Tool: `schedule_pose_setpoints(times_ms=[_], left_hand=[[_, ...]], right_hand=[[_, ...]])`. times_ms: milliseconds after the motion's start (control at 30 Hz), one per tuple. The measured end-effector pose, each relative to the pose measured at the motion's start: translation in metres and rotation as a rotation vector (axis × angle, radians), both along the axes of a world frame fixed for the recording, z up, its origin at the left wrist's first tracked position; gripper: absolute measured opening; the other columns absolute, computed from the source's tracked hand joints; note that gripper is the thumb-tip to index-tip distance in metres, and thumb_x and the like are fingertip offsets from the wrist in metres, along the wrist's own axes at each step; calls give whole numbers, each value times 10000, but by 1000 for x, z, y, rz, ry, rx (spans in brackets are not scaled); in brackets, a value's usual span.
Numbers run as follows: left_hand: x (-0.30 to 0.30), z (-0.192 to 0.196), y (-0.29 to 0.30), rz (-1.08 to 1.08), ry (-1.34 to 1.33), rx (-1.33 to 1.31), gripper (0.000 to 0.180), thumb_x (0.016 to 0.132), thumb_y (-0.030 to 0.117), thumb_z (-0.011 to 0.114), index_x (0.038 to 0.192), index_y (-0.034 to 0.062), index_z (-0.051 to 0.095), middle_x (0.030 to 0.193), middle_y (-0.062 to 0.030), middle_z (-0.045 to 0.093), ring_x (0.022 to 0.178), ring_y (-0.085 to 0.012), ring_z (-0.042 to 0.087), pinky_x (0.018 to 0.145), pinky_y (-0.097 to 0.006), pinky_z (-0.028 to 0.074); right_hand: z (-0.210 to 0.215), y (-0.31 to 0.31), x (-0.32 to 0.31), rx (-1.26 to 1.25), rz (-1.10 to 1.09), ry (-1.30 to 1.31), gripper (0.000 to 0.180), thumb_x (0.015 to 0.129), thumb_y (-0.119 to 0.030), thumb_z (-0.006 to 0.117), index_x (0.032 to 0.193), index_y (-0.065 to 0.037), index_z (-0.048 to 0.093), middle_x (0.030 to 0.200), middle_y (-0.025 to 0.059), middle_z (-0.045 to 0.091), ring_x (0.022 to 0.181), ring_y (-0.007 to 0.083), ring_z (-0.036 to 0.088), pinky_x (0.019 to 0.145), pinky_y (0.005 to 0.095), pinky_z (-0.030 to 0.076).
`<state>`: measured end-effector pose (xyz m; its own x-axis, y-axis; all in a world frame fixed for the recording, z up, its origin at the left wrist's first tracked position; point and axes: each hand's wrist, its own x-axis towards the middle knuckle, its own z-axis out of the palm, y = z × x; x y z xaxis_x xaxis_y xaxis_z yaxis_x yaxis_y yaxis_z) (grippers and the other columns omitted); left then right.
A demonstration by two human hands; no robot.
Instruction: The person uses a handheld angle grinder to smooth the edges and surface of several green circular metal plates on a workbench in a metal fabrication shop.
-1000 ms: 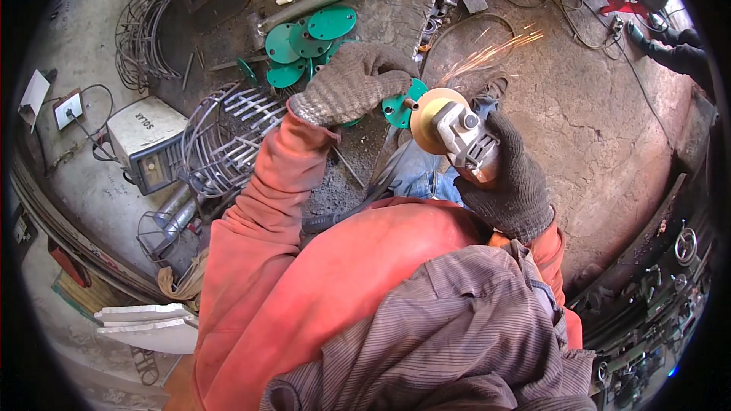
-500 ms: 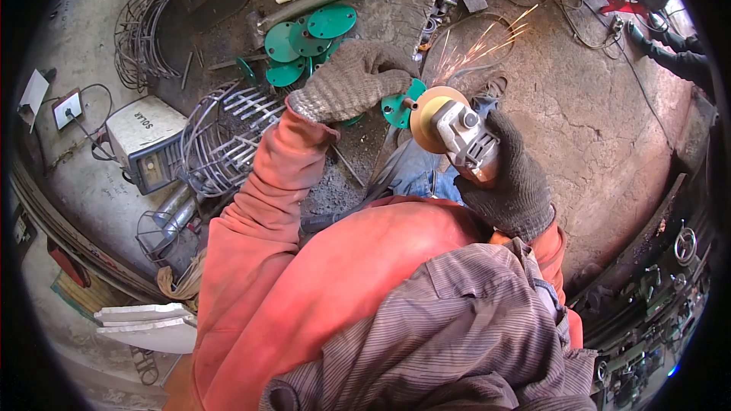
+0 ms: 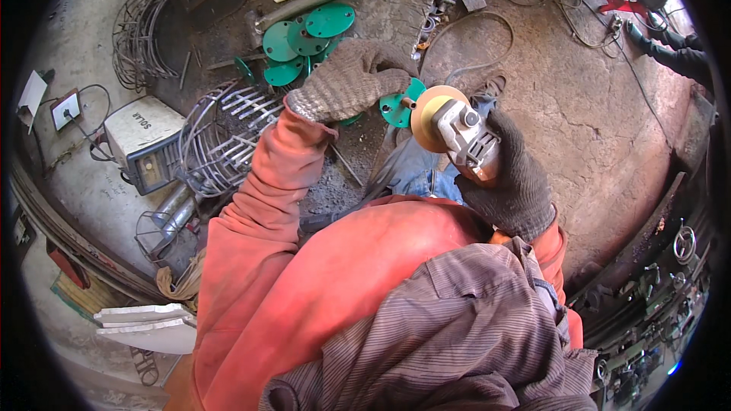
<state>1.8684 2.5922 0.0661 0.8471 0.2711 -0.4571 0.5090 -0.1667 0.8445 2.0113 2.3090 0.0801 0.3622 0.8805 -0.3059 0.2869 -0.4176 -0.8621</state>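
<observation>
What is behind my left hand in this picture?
Past the upper edge of your left hand, several green discs show, piled together; a green sliver shows past its lower edge. Whatever lies directly behind the hand is covered, as is part of the held green disc.

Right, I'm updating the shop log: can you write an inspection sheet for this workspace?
Surface: floor stained and cracked at right.
Job's things: green disc with a stub; grinder, its wheel beside the stub, contact unclear.
Clutter: disc heap near a metal tube.
Hands: both gloved; left hand holding the green disc, right hand gripping the grinder.
Cables: cord across the floor at right.
Surroundings: white-topped box at left; another person's legs at upper right.
</observation>
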Motion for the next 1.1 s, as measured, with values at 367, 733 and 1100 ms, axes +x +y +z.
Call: schedule_pose_setpoints(times_ms=[367,733,1100], left_hand=[[2,5,-3,56,42,-57,226,944,137,720,1129,19,775,898,-74,746,738,-105,691,573,-252,549],[2,9,-3,84,51,-179,260,961,138,706,1181,7,752,889,-70,754,741,-104,699,532,-258,574],[3,8,-3,49,72,-95,265,958,159,710,1168,7,766,838,-54,745,655,-89,662,505,-243,541]], right_hand=[[10,-3,3,-80,20,10,936,709,-182,911,1493,-83,409,1303,231,648,1151,444,679,919,478,572],[4,-1,0,7,26,-20,900,745,-184,901,1488,-85,401,1300,232,638,1144,441,682,910,473,571],[2,-1,0,0,11,-18,889,749,-196,898,1483,-79,410,1303,247,634,1146,448,678,922,485,567]])
